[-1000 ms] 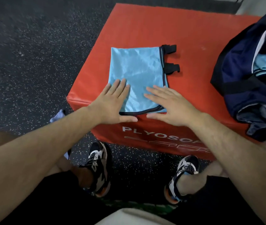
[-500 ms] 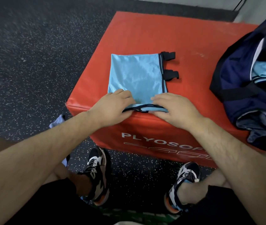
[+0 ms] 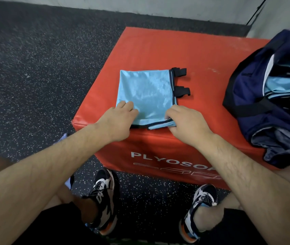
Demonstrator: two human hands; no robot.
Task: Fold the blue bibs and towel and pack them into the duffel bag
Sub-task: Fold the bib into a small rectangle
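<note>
At the box's (image 3: 158,50) six o'clock edge, left hand (image 3: 119,119) and right hand (image 3: 185,121) pinch the folded bib (image 3: 146,92), fingers curled; uneven lifting could unfold it.

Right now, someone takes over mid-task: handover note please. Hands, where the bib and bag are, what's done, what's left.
Left hand: fingers curled on the near-left corner of the folded bib.
Right hand: pinches the bib's near-right edge, with the layers slightly lifted there.
The bib lies on the red box, and its black straps stick out to the right.
Duffel bag: open on the right side of the box, with light blue fabric already inside.
Done: this bib is folded to a small rectangle.
Left: probably one more fold, then move it into the bag. I can't identify a towel in view.
</note>
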